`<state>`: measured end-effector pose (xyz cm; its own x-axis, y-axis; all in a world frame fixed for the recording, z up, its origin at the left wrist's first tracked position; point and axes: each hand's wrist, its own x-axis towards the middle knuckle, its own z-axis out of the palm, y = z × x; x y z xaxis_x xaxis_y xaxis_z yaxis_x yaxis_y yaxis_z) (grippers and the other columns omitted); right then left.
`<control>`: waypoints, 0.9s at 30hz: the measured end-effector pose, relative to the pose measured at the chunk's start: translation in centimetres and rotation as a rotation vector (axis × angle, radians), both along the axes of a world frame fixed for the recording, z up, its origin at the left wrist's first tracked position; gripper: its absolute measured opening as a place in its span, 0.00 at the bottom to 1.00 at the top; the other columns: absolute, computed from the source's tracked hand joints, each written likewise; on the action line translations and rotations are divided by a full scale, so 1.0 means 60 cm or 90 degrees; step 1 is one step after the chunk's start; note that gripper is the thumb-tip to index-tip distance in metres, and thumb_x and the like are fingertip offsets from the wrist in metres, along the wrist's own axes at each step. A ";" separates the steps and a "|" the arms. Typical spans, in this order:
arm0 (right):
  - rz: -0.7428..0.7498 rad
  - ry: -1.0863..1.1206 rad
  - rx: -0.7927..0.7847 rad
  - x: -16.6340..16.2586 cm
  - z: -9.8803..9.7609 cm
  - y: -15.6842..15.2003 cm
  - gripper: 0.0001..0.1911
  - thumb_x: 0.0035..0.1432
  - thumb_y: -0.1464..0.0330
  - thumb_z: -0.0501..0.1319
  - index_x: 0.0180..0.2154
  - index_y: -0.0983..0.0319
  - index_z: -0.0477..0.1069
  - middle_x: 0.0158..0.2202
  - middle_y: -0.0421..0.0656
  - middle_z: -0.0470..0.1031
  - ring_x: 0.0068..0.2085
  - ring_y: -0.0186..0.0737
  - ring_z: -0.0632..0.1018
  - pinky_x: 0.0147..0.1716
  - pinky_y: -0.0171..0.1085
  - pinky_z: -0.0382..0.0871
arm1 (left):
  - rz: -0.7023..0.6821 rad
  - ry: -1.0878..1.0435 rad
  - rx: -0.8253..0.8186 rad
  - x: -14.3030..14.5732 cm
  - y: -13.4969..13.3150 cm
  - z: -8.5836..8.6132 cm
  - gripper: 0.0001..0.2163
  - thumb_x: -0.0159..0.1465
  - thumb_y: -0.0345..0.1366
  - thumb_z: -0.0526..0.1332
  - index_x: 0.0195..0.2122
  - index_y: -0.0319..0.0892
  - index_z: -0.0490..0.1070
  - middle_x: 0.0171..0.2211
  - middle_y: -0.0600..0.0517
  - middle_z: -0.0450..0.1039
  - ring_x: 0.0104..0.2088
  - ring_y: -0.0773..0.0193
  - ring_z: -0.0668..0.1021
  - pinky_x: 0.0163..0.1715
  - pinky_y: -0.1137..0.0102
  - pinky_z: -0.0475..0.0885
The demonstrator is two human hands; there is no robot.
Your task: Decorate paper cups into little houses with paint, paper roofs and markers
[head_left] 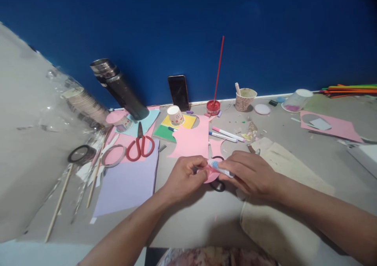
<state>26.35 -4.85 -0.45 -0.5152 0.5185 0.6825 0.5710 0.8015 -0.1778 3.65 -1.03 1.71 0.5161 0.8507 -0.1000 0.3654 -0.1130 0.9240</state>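
My left hand (188, 175) is closed on a small curved piece of pink paper (211, 176), pinched between thumb and fingers. My right hand (250, 173) grips a white glue stick with blue print (221, 168), its end at the pink paper. Beneath both hands lie black-handled scissors (218, 186), their blades hidden. Just beyond the hands is a larger pink sheet with curved cutouts (191, 140); a pink offcut (216, 147) rests beside it.
To the left are red-handled scissors (140, 146), a lilac sheet (126, 187), tape rolls (81, 154) and a dark flask (123, 89). A phone (178, 92) leans on the blue wall. Paper cups (245, 100), markers (228, 134) and a beige cloth (288, 164) lie around.
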 end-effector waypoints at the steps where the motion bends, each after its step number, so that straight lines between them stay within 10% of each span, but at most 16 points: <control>1: 0.005 -0.009 0.012 0.000 0.002 0.001 0.08 0.73 0.69 0.59 0.51 0.62 0.72 0.35 0.46 0.81 0.33 0.41 0.77 0.34 0.39 0.71 | -0.003 -0.007 -0.006 0.000 0.000 0.000 0.07 0.58 0.34 0.60 0.24 0.42 0.73 0.24 0.55 0.71 0.27 0.65 0.70 0.29 0.72 0.63; 13: -0.072 0.078 -0.019 0.008 0.010 0.006 0.08 0.72 0.65 0.63 0.47 0.61 0.77 0.34 0.47 0.82 0.33 0.43 0.79 0.33 0.40 0.71 | 0.000 -0.104 -0.103 0.004 -0.003 -0.004 0.07 0.58 0.37 0.68 0.25 0.40 0.77 0.27 0.50 0.78 0.29 0.63 0.74 0.32 0.70 0.67; 19: -0.235 0.536 -0.423 0.027 0.034 0.030 0.10 0.64 0.59 0.67 0.33 0.57 0.78 0.29 0.42 0.79 0.27 0.38 0.74 0.24 0.36 0.67 | 0.097 -0.110 -0.102 0.005 0.001 -0.001 0.07 0.55 0.36 0.67 0.23 0.40 0.74 0.26 0.49 0.77 0.28 0.61 0.74 0.30 0.67 0.67; 23: -0.164 0.823 -0.647 0.031 0.026 0.057 0.13 0.56 0.57 0.70 0.33 0.60 0.77 0.29 0.43 0.79 0.23 0.32 0.67 0.17 0.31 0.59 | 0.095 -0.084 -0.066 0.006 0.002 0.002 0.06 0.54 0.35 0.65 0.22 0.41 0.73 0.23 0.51 0.73 0.27 0.63 0.71 0.28 0.68 0.64; 27: -0.126 0.775 -0.812 0.030 0.024 0.056 0.16 0.52 0.57 0.72 0.37 0.59 0.75 0.20 0.35 0.71 0.17 0.31 0.64 0.14 0.30 0.55 | 0.077 -0.055 -0.066 0.006 0.000 0.002 0.07 0.55 0.36 0.63 0.23 0.41 0.72 0.24 0.52 0.72 0.27 0.65 0.70 0.29 0.69 0.63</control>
<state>28.15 -1.46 0.98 0.0576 0.9679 -0.2446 -0.2846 -0.2189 -0.9333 3.98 -1.03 1.84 0.4206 0.8948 -0.1497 0.2893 0.0241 0.9569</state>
